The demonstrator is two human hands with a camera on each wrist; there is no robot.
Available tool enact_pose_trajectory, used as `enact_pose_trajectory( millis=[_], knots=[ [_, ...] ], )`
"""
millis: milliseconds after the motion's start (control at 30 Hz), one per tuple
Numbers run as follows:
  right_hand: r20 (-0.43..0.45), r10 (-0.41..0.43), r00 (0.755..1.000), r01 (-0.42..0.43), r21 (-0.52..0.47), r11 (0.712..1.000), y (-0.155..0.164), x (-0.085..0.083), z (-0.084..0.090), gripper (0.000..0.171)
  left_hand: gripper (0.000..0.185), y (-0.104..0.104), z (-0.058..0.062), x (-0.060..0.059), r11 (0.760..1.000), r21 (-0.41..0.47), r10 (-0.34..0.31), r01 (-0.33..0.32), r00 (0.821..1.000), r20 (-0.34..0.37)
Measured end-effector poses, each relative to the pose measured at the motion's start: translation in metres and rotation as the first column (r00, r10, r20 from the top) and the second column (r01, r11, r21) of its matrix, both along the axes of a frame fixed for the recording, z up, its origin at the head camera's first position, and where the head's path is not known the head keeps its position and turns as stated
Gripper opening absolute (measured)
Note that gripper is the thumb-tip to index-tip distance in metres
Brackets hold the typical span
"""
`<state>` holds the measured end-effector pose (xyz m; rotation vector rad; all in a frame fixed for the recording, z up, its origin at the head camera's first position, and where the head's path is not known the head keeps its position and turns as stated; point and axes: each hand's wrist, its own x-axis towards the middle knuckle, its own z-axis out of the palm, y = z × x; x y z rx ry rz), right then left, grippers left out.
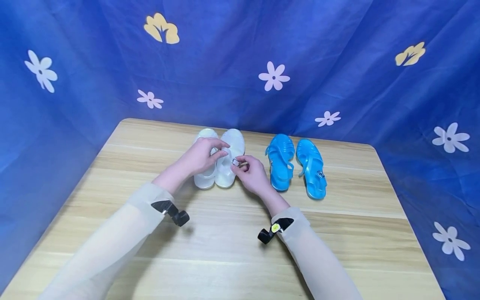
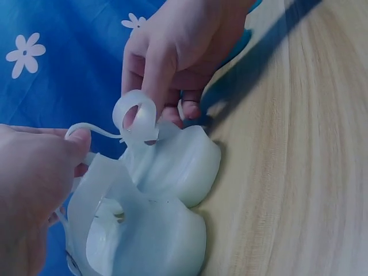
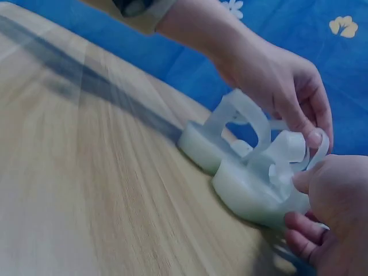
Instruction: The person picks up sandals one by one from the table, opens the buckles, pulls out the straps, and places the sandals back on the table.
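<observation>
Both arms reach forward over the table from its near edge, in thin pale sleeves. Each wrist wears a small black camera. The left hand (image 1: 200, 158) and the right hand (image 1: 252, 174) meet close together near the far edge. The left hand's fingers (image 3: 310, 135) are bent and pinch something thin. The right hand's fingers (image 2: 154, 86) are curled and pinch too.

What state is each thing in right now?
White sandals: side by side on table, one strap unbuckled, curled.
Strap: pinched by both hands.
Left hand: holds strap.
Right hand: pinches strap at buckle.
Blue sandals: flat on table, untouched.
</observation>
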<state>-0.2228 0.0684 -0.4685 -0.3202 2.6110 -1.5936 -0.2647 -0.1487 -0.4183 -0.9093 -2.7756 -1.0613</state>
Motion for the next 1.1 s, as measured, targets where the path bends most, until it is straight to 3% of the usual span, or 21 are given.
enact_pose_trajectory(
  millis=[200, 367, 467, 700, 833, 967, 1100],
  knots=[
    [-0.034, 0.013, 0.999, -0.013, 0.014, 1.0, 0.002, -0.001, -0.005, 0.032, 0.03, -0.003, -0.001, 0.005, 0.998, 0.057, -0.014, 0.017, 0.999, -0.048],
    [-0.125, 0.045, 0.991, -0.036, 0.078, 0.996, 0.007, 0.003, -0.011, 0.029, 0.028, -0.004, -0.002, 0.01, 0.997, 0.068, -0.039, 0.045, 0.996, -0.084],
    [-0.163, 0.08, 0.983, -0.06, 0.12, 0.991, 0.01, 0.007, -0.013, 0.029, 0.026, -0.004, -0.003, 0.016, 0.996, 0.067, -0.052, 0.06, 0.992, -0.114],
    [-0.155, 0.126, 0.98, -0.102, 0.154, 0.983, 0.018, 0.02, -0.01, 0.031, 0.022, -0.004, 0.002, 0.039, 0.998, -0.003, -0.068, 0.07, 0.967, -0.246],
    [-0.169, 0.145, 0.975, -0.121, 0.145, 0.982, 0.022, 0.029, -0.012, 0.031, 0.02, -0.001, 0.005, 0.053, 0.999, 0.012, -0.039, 0.043, 0.976, -0.213],
    [-0.207, 0.156, 0.966, -0.132, 0.125, 0.983, 0.026, 0.038, -0.013, 0.03, 0.02, 0.004, 0.004, 0.066, 0.997, 0.076, 0.028, -0.019, 0.993, -0.116],
    [-0.236, 0.167, 0.957, -0.147, 0.101, 0.984, 0.029, 0.048, -0.013, 0.028, 0.021, 0.007, 0.0, 0.079, 0.988, 0.126, 0.091, -0.087, 0.995, -0.026]
  ],
)
